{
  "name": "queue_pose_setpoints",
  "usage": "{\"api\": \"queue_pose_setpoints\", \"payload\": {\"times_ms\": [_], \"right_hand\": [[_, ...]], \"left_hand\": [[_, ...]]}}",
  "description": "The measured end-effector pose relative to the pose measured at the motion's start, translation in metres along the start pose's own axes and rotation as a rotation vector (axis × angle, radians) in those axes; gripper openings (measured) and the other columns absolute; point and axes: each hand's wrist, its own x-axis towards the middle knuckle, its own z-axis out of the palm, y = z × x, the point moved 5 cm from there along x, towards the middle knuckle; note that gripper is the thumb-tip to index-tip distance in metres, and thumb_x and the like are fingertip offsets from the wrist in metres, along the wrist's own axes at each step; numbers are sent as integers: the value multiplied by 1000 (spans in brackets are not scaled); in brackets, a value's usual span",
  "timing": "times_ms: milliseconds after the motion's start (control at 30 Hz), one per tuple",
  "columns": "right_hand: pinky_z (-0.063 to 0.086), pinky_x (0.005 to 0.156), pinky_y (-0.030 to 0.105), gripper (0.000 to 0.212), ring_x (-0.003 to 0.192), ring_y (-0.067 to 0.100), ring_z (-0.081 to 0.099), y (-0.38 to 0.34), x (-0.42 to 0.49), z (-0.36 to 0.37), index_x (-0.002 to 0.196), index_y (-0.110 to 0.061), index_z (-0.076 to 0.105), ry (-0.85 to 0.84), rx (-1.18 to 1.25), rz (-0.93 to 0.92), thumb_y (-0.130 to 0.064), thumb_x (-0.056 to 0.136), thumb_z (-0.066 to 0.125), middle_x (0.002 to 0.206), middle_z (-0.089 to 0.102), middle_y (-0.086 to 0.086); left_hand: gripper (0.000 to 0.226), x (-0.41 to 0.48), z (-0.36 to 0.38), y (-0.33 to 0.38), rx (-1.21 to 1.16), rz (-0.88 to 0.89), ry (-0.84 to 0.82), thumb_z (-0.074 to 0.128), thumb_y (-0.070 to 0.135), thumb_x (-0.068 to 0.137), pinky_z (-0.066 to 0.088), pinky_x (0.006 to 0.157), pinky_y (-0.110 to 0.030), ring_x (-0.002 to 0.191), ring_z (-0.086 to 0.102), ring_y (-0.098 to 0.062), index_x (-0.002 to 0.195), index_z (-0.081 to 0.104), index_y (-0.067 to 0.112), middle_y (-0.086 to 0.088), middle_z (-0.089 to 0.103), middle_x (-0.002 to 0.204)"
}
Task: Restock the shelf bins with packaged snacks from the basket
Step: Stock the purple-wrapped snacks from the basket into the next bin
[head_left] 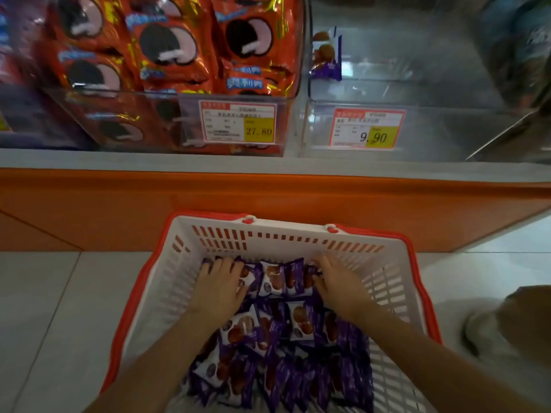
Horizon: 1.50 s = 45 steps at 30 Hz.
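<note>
Reaching into a white slatted plastic basket with an orange rim [387, 281], set on pale floor tiles, a person works both bare hands among small packets. Beyond the basket's far wall and high above it stands a clear plastic shelf bin with a 9.90 price label [447, 129]. It is almost bare, with only a single purple-and-white snack packet [326, 55] standing at its back. Beyond the basket and up to the left, a second clear plastic bin [119, 120] is crammed with glossy orange biscuit packs.

The likely trouble is the lift. The near-bare bin sits well above the basket, so a two-handed scoop of loose, slick packets may shed some onto the floor beside the basket. The crowded orange bin is its direct neighbour, so a handful let go too far left could land among the wrong stock. Squeezing hard to prevent spills could crush the contents.

Inside the basket a heap of small purple foil snack packets [277, 353] covers the floor from near wall to far wall. The left hand [220, 287] lies on the heap by the basket's far left corner, fingers spread and nearly straight, pressing flat on the packets. The right hand [337, 284] lies towards the far right corner, its fingers bent down among the packets. Whether they pinch one cannot be told. A short row of packets stands between the two hands.
</note>
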Motion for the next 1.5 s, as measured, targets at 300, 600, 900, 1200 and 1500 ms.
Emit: {"api": "queue_pose_setpoints", "payload": {"times_ms": [300,600,900,1200,1500], "right_hand": [[50,90,35,54,111,22,55,6,25,59,135,-14,36,-29,320,269,-37,92,58,125,55,7],[43,64,13,63,87,12,57,7,22,56,134,-14,33,-59,454,354,-26,85,70,112,57,1],[47,81,27,49,97,15,58,14,8,19,119,-16,52,-57,428,316,-31,78,74,106,59,-1],[47,69,6,61,94,-2,53,-17,-20,-55,133,-14,39,19,771,202,-9,82,72,116,56,-1],[57,75,28,55,103,16,66,-41,-67,-84,130,-24,47,7,1326,210,-9,82,70,123,60,5]], "left_hand": [[75,12,49,-8,-142,-172,-217,39,58,94,18,112,-33,138,25,-23,151,9,18,-3,28,151],[83,23,54,-4,-246,-151,-359,50,63,87,21,113,-48,141,22,-28,151,8,31,-1,6,158],[54,21,26,0,-236,-84,-376,57,24,90,46,93,-45,116,51,-28,136,30,22,-6,35,141],[46,3,-67,30,-631,37,-59,51,6,92,45,69,-20,79,52,-7,128,34,29,5,47,117],[40,-33,-136,69,-835,103,93,60,12,90,42,97,-16,114,46,-4,123,44,28,14,38,123]]}}
